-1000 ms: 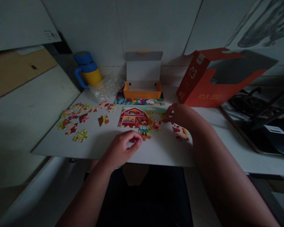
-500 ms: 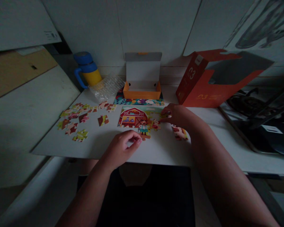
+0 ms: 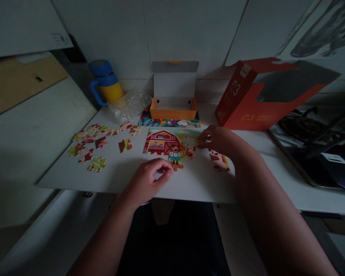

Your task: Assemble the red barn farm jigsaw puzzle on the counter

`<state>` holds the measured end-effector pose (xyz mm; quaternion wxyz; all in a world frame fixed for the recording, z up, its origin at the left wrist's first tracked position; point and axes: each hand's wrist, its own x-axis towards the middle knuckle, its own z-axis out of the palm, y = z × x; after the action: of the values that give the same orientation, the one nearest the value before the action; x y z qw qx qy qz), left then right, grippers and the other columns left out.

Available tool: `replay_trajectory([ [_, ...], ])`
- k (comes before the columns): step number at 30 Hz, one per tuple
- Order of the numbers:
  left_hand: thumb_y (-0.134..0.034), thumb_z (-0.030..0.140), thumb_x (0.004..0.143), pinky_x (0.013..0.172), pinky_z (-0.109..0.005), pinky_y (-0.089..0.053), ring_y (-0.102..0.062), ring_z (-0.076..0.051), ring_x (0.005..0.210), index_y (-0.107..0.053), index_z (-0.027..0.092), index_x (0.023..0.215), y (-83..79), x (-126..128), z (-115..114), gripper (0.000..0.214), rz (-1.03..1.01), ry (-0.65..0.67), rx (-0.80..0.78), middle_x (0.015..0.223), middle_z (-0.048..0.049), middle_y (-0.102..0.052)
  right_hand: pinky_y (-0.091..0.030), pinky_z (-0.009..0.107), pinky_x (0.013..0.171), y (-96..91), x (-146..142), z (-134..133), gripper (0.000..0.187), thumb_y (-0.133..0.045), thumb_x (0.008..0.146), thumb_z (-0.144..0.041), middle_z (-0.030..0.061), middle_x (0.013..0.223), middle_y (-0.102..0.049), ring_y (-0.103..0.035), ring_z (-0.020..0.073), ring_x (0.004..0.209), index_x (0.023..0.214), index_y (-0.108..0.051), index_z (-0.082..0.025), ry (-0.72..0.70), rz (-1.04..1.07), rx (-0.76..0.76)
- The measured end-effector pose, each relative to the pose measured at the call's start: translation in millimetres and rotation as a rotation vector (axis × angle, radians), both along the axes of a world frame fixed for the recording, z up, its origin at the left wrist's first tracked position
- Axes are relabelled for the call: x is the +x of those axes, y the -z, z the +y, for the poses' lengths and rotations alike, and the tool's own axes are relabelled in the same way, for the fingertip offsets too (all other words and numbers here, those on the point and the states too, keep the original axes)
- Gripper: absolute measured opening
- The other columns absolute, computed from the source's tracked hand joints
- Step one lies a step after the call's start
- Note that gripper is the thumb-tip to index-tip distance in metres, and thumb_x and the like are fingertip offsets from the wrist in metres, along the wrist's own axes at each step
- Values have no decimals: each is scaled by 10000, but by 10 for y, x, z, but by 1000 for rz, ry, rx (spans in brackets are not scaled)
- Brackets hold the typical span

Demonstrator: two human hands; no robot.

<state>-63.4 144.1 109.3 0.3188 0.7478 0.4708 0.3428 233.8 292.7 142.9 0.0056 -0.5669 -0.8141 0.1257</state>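
A partly joined jigsaw puzzle (image 3: 162, 143) lies on the white table; it shows a red barn and a farmer with a moustache. At its upper right side, my right hand (image 3: 218, 140) has thumb and forefinger closed on a puzzle piece (image 3: 201, 140), mostly covered by the fingers. My left hand (image 3: 152, 176) rests on the table just below the joined part, its fingers curled in with nothing visible in them. Near my right wrist lie brown-and-white puzzle pieces (image 3: 219, 161). A single loose piece (image 3: 125, 145) sits left of the barn.
Several loose pieces (image 3: 96, 138) are spread at the left. Behind the puzzle stands an opened orange box (image 3: 173, 114) on a patterned sheet (image 3: 161, 122). Bubble wrap (image 3: 130, 105) and a blue-and-yellow flask (image 3: 110, 86) are back left; a large orange carton (image 3: 253, 99) is back right.
My right hand has shifted very slightly to the right, its fingers still at the piece. My left hand stays put. The view has moved a little.
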Motion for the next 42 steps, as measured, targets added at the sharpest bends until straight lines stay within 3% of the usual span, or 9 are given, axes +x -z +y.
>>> replay_trajectory([
  [9,-652,263,1060,813,-257,-593,-721,-148,860,-730,210,1017,-8,0,-3,103,10,-4,-1,972,-26,-795,-543,300,715,39,41,34,398,-863,873,-512,109,1128,-826,-736,224,814,1163,-866,-240,-24,-4,32],
  [17,-651,232,1056,834,-264,-578,-734,-139,892,-724,217,1025,18,-2,6,81,0,7,22,988,-13,-794,-542,304,749,79,104,38,304,-797,938,-410,107,1109,-798,-732,217,832,1174,-857,-228,-51,30,25],
  [25,-640,239,1065,849,-274,-581,-733,-143,902,-720,216,1017,-1,-8,-1,96,-4,7,13,1002,-19,-795,-575,346,890,86,198,26,557,-897,848,-482,148,1282,-743,-745,254,982,1325,-800,-210,-103,87,-9],
  [37,-648,261,1063,810,-266,-575,-736,-152,889,-723,215,1023,29,-10,8,97,7,6,23,991,-27,-794,-569,353,855,50,158,27,459,-891,851,-486,119,1209,-783,-746,267,962,1249,-849,-260,-80,30,8],
  [42,-652,223,1047,823,-279,-577,-743,-164,906,-713,221,1002,-70,62,28,77,68,25,16,983,-22,-793,-565,357,912,29,167,16,458,-885,865,-461,126,1297,-771,-749,284,1041,1280,-847,-270,-101,20,3],
])
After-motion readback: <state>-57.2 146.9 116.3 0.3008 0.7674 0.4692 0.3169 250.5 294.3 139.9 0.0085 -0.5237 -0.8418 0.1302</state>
